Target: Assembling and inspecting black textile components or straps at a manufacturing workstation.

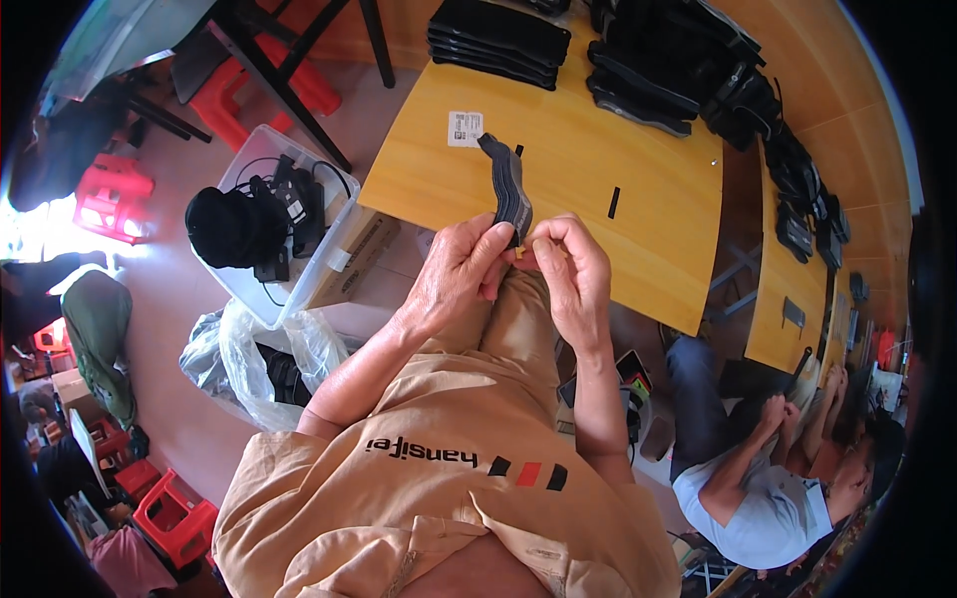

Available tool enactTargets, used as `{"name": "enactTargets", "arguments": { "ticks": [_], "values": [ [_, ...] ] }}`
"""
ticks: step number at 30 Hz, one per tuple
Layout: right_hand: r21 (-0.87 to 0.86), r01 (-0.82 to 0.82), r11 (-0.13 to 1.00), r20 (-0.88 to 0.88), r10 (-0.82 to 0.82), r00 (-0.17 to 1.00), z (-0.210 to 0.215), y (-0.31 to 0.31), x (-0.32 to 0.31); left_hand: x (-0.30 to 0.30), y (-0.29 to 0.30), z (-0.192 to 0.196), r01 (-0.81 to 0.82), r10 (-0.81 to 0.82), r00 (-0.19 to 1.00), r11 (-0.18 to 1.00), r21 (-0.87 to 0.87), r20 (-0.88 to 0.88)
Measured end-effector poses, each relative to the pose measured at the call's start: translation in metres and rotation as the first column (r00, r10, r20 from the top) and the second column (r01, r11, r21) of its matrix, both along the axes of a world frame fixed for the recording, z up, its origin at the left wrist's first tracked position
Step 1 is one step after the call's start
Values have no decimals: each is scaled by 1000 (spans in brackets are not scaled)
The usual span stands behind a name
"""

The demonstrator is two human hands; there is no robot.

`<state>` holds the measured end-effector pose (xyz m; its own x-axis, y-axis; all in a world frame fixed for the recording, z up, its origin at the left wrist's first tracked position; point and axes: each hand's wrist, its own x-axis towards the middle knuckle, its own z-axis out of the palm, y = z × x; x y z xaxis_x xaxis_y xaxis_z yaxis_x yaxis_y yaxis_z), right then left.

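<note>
My left hand [461, 261] grips the lower end of a dark grey, curved fabric strip [508, 184] that looks layered. The strip's free end points up and away over the near edge of the yellow table. Close beside it, my right hand [575, 279] is closed in a pinch at that same lower end. A small yellowish bit [519, 252] shows between the fingertips of both hands. What the right fingers hold is too small to make out.
The yellow table [648, 249] bears a white label [465, 129], a short black strip [614, 202] and black fabric stacks [498, 45]. At left stands a clear bin [269, 309] with black items and cables. A co-worker [758, 508] sits at right; red stools [174, 518] stand left.
</note>
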<state>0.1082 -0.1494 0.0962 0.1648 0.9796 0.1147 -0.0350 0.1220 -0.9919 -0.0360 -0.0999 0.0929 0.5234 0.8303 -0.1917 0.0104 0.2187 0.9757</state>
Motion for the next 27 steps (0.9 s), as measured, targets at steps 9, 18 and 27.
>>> {"name": "enactTargets", "arguments": {
  "ticks": [9, 18, 27],
  "values": [
    [256, 79, 963, 432, -187, 882, 10, -11, 0, 6, -6, 0, 4, 1, 999, 995, 102, -49],
    [318, 197, 927, 435, -328, 839, 7, -14, 1, 11, -10, 2, 45, -33, 994, 992, 118, -101],
    [24, 64, 998, 104, -66, 992, 5, -9, 11, 12, -10, -3, 75, -75, 997, 997, 18, -29]
  ]
}}
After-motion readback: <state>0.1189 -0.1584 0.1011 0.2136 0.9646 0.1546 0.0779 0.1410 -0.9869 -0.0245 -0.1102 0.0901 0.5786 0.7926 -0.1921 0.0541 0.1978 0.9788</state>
